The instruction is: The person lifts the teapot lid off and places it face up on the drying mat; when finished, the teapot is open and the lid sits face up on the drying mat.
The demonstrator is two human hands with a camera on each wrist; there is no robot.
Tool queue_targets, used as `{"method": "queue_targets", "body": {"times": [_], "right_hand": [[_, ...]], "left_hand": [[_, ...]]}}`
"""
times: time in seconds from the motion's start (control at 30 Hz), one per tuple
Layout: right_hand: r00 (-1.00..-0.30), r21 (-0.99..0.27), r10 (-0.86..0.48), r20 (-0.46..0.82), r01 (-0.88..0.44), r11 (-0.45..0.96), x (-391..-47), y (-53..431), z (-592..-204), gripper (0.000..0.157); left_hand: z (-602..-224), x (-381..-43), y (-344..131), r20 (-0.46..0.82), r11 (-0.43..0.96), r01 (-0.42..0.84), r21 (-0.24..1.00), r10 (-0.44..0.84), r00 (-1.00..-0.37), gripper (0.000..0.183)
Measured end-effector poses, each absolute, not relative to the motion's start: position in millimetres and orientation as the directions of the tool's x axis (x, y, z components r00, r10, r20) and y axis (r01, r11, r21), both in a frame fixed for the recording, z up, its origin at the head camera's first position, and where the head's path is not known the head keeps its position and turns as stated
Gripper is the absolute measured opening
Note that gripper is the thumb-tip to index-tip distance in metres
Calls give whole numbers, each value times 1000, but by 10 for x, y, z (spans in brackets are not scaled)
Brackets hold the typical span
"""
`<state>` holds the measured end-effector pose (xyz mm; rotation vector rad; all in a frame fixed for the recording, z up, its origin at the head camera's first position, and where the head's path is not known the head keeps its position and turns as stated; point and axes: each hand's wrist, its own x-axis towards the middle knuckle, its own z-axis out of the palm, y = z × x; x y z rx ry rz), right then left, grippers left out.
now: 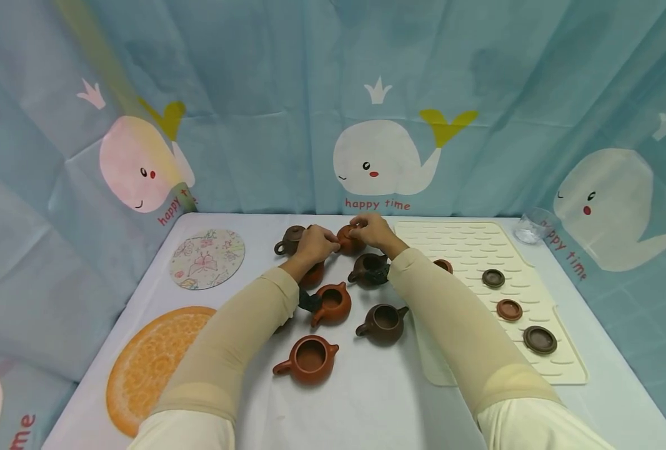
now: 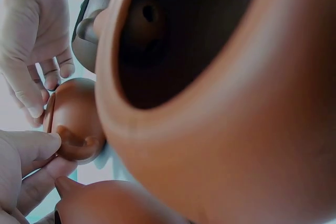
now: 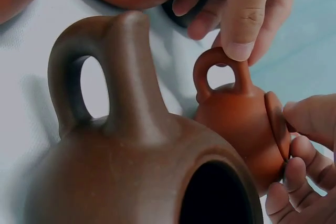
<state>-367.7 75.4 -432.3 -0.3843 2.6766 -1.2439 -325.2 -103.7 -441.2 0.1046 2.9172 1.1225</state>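
Note:
At the back of the table a small reddish-brown teapot (image 1: 348,242) stands between the two hands. My left hand (image 1: 316,244) pinches its loop handle between thumb and finger, plain in the right wrist view. From the other side my right hand (image 1: 375,230) holds the round lid (image 3: 276,124) at the teapot's mouth, thumb on the lid's outer face and fingertips along its edge. A narrow gap shows at one side of the lid. A dark teapot (image 1: 292,239) with its lid on stands just left of my left hand. An open dark brown teapot (image 1: 361,275) sits below my right wrist.
Nearer stand more open teapots, reddish (image 1: 312,361) and dark (image 1: 383,325), some partly behind my left forearm. Several loose lids, including a dark one (image 1: 540,339), lie on the cream ridged mat (image 1: 457,237). A clear cup (image 1: 531,228) stands back right; round orange (image 1: 147,362) and floral mats (image 1: 206,259) lie left.

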Motion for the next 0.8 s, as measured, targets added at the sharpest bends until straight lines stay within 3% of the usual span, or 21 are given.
{"method": "queue_targets", "body": {"times": [0.8], "right_hand": [[-962,-706,-263,80,-240,666,-3654,730,-4413,14]], "left_hand": [[-4445,-3257,-1030,7,736,41,676,49,-999,8]]}}
